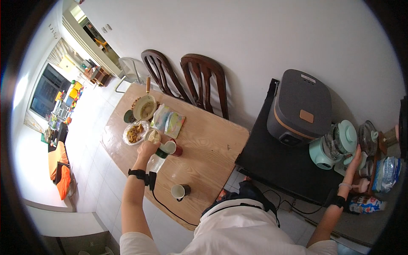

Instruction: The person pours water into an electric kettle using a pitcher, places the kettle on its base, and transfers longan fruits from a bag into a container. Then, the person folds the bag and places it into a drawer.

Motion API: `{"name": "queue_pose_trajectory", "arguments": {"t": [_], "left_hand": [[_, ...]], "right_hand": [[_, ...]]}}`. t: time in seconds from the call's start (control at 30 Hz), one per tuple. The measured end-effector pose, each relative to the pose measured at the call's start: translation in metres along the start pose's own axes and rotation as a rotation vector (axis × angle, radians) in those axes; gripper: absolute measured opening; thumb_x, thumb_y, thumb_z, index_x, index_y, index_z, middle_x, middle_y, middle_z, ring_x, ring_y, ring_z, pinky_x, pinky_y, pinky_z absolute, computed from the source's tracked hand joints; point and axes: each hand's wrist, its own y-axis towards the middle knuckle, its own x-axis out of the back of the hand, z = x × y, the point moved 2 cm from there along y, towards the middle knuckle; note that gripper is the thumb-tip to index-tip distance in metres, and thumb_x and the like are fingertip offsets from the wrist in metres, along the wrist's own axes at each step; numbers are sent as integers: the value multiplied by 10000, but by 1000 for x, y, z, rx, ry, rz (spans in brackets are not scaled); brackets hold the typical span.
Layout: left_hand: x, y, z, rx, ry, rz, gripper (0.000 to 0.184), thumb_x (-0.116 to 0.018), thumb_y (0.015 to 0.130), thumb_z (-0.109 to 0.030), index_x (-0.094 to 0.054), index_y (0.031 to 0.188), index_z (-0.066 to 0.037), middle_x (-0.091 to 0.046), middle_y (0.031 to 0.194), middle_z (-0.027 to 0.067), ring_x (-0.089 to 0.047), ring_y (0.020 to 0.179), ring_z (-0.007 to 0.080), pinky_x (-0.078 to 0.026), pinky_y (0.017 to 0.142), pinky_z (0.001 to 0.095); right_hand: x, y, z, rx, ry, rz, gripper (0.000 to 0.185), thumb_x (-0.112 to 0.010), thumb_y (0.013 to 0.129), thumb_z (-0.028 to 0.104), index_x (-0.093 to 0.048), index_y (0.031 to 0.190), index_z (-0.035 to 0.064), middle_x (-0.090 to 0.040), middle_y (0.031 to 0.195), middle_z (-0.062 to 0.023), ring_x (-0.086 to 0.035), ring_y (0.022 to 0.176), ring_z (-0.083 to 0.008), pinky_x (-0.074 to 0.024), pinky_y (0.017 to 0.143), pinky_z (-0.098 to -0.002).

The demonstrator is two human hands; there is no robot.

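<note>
My left hand [148, 149] is over the table, fingers closed; what they hold, if anything, is hidden. Just beyond it is a small bowl [153, 135] with pale contents. Beside the hand are a clear jar with a dark green band [158, 159] and a red mug [177, 149], pale inside. Nearer me stands a dark mug [181, 192] with a light inside. Far to the right, my right hand [355, 161] is closed around the handle side of a mint-green glass electric kettle [345, 138], whose lid is on. The kettle sits on a black surface.
On the wooden table [208, 140] are a pan [145, 109], a bagged dish of food [135, 133] and a colourful packet [168, 122]. A large grey appliance [302, 106] stands left of the kettle. Glass lid [368, 137] and plastic packs [387, 174] lie right. Two wooden chairs [205, 83] stand behind.
</note>
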Motion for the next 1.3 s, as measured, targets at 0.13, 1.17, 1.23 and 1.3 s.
{"name": "queue_pose_trajectory", "arguments": {"t": [0.13, 1.17, 1.23, 1.3], "left_hand": [[-2, -4, 2, -17, -46, -39, 592, -560, 739, -525, -661, 1020, -13, -644, 1048, 171, -604, 1011, 304, -456, 860, 378], [-6, -9, -13, 9, -21, -54, 565, -567, 743, -493, -657, 1030, -15, -636, 1056, 191, -607, 1008, 301, -460, 857, 382], [-8, -8, -12, 6, -27, -59, 567, -566, 744, -495, -656, 1032, -15, -635, 1057, 193, -606, 1010, 305, -460, 857, 384], [-6, -9, -11, 5, -34, -65, 568, -565, 745, -496, -655, 1033, -15, -634, 1059, 196, -604, 1011, 308, -460, 857, 386]], "right_hand": [[-23, -22, 27, 103, 14, -131, 437, -543, 870, 416, -602, 1055, 24, -589, 909, -46, -522, 679, -123, -379, 530, -251], [-13, -16, 15, 19, 139, 8, 342, -566, 850, 398, -592, 922, 65, -507, 745, -1, -382, 552, -95, -293, 495, -241], [-7, -6, 6, -10, 122, 32, 340, -562, 852, 395, -601, 936, 67, -524, 772, -7, -378, 545, -94, -298, 493, -243], [-3, -1, -2, -16, 130, 40, 345, -562, 851, 393, -606, 955, 67, -534, 793, 0, -379, 560, -89, -296, 498, -240]]}}
